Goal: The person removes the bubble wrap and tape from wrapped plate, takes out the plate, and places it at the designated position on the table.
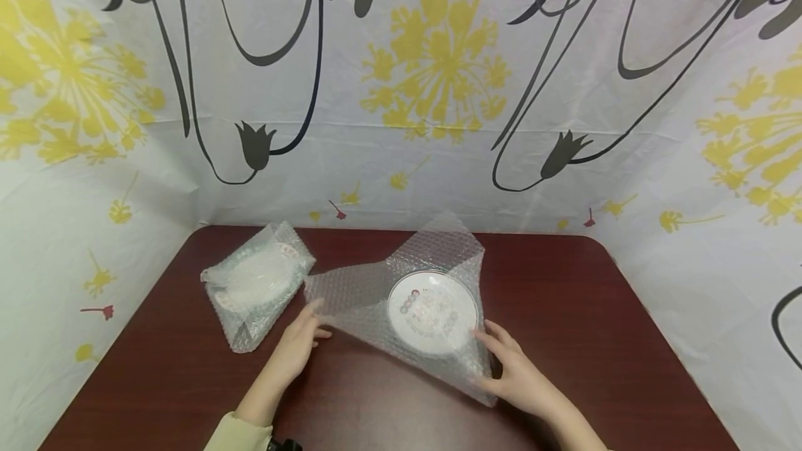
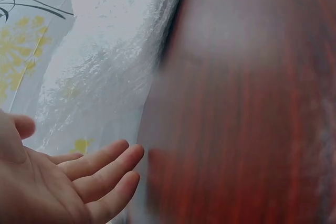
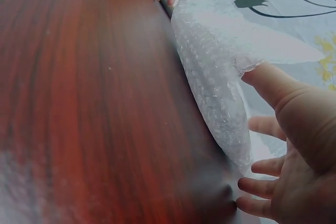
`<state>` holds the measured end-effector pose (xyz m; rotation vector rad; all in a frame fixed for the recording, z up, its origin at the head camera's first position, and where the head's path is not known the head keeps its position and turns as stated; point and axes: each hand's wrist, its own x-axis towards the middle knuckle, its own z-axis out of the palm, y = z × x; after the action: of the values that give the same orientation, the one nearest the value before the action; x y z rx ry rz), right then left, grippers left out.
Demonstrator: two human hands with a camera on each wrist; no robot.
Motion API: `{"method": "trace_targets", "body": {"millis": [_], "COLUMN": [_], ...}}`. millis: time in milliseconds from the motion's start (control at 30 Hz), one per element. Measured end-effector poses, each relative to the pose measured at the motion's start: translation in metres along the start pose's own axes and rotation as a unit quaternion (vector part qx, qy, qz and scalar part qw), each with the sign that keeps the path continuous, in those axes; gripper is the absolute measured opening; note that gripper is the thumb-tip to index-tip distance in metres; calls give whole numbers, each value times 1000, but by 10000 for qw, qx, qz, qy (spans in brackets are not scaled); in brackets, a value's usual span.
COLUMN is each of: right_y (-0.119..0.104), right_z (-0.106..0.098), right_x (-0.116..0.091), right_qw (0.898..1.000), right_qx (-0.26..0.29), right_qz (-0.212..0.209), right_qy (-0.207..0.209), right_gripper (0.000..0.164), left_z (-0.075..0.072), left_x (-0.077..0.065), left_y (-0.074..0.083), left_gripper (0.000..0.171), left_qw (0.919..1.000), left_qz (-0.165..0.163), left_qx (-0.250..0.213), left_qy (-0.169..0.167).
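A round white plate with a dark rim and printed markings lies on a sheet of bubble wrap spread across the table. One flap of the sheet reaches left and another points to the back. At the left flap's tip is my left hand, its fingers loosely extended and apart in the left wrist view. My right hand is at the right side of the plate and wrap, fingers spread. In the right wrist view, its thumb touches the edge of the bubble wrap.
To the left on the dark red wooden table sits a bubble-wrapped package with a white dish-like thing inside. A white cloth with yellow and grey plant prints hangs behind and at both sides of the table.
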<state>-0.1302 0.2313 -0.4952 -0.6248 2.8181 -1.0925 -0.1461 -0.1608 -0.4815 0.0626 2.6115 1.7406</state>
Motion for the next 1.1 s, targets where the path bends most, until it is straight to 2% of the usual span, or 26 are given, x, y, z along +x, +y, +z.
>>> {"method": "trace_targets", "body": {"millis": [200,500,633,867,1100], "right_y": [0,-1,-4,-7,-8], "right_z": [3,6,6,5,6], "right_x": [-3,-8,-10,-14,-16], "right_qw": [9994,9960,9960,9975,9939], "right_qx": [-157,-309,-278,-173,-427], "right_qz": [-237,-704,-736,-672,-996], "right_qy": [188,453,423,145,222], "right_gripper": [69,65,64,58,51], "left_z": [-1,-4,-6,-7,-12], "left_x": [0,2,1,1,0], "left_y": [-3,-6,-7,-9,-11], "left_gripper": [54,54,55,60,66], "left_qw": [9999,9988,9986,9989,9974], "left_qz": [-6,-121,-35,-191,-231], "left_qx": [90,385,445,339,646], "left_qy": [141,292,299,257,233]}}
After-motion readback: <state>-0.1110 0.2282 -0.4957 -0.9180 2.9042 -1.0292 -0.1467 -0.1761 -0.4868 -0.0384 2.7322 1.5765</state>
